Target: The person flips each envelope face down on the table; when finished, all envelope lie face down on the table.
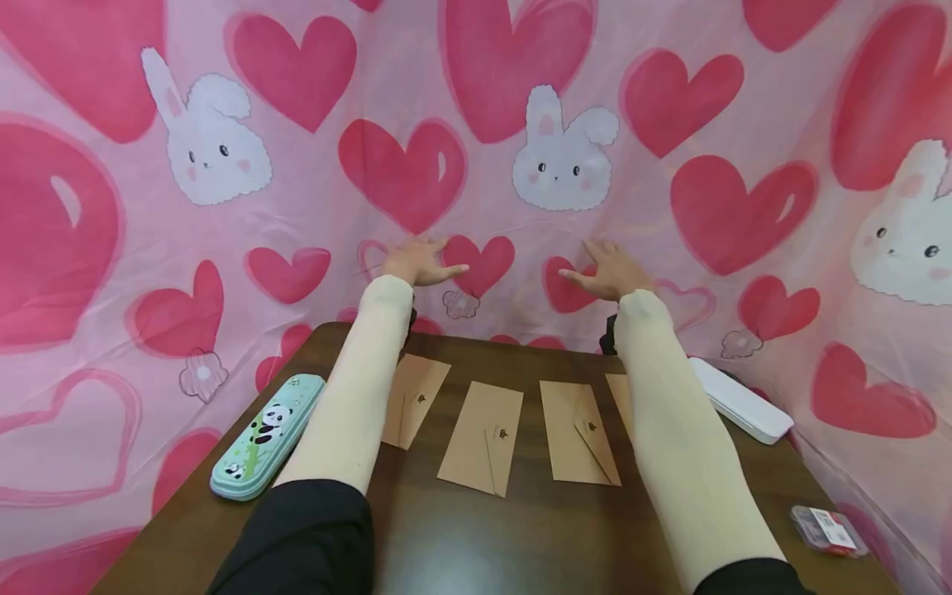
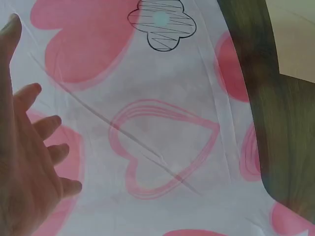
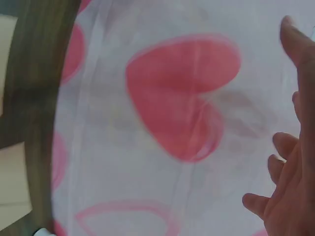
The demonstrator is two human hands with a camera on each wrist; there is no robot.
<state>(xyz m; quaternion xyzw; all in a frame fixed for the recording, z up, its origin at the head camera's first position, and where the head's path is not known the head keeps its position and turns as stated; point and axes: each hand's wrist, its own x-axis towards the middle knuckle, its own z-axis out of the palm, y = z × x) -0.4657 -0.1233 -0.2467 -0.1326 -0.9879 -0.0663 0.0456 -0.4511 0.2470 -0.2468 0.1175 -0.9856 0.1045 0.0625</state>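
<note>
Both arms reach forward past the table's far edge. My left hand [image 1: 416,262] is raised in front of the pink curtain with fingers spread and holds nothing. Level with it, my right hand [image 1: 613,271] is also spread and bare. Below and nearer lie several brown paper envelopes in a row: one [image 1: 418,395] partly behind the left forearm, two in the middle, [image 1: 468,430] the left envelope and the right envelope [image 1: 565,438]. Another envelope [image 1: 621,397] is mostly hidden by the right forearm. The wrist views show the fingers apart, touching nothing visible.
A mint pencil case [image 1: 268,438] with pandas lies on the table's left side. At the right are a white elongated case [image 1: 740,401] and, nearer, a small clear box [image 1: 829,530] with a label. The pink heart-and-rabbit curtain [image 1: 476,182] hangs around the dark wooden table [image 1: 461,545].
</note>
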